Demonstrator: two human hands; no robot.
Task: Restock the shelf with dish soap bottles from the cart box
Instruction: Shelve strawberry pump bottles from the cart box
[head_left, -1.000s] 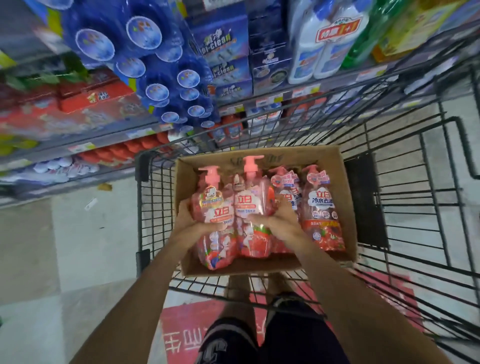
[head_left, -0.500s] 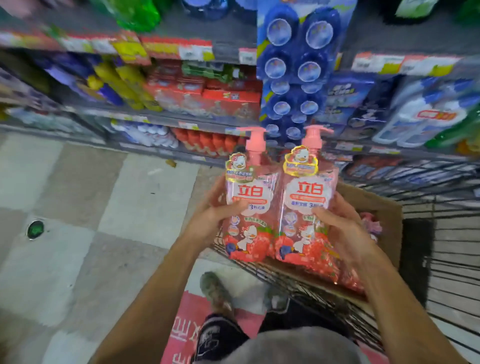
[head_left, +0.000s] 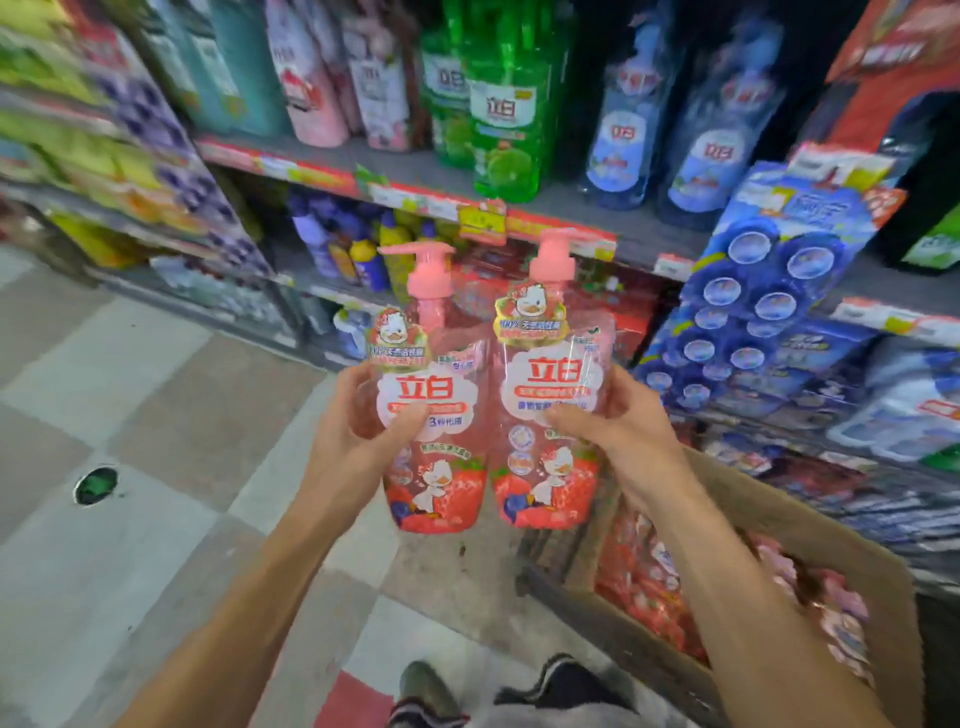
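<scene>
Two pink dish soap bottles up in the air, side by side and upright, pump heads pointing at the shelving. The left hand (head_left: 358, 431) wraps the left bottle (head_left: 434, 415) around its middle, thumb across the label and the other fingers curled behind, out of sight. The right hand (head_left: 618, 441) does the same on the right bottle (head_left: 550, 405), thumb pressed on the front label. Each hand is closed firmly on one bottle, and the two bottles are touching or very nearly so along their inner sides.

Down at the near right sits the cardboard box (head_left: 878, 582) with more pink bottles lying inside. Ahead, the grey shelf (head_left: 571, 205) carries green bottles (head_left: 498, 104) and blue bottles (head_left: 717, 140) standing close together, with a row of price tags (head_left: 483, 218) along its front lip.

Now the risks, as I read them. The film on these bottles looks glossy, so a one-handed hold at mid-height could slip as the arms reach upward. The pump spouts stick out sideways and could catch the shelf lip or the price tags. Going in with both at once, one bottle could nudge the standing green ones and topple them backward. And the pink slot itself is blurred up at the far left, so where these belong is not certain.
</scene>
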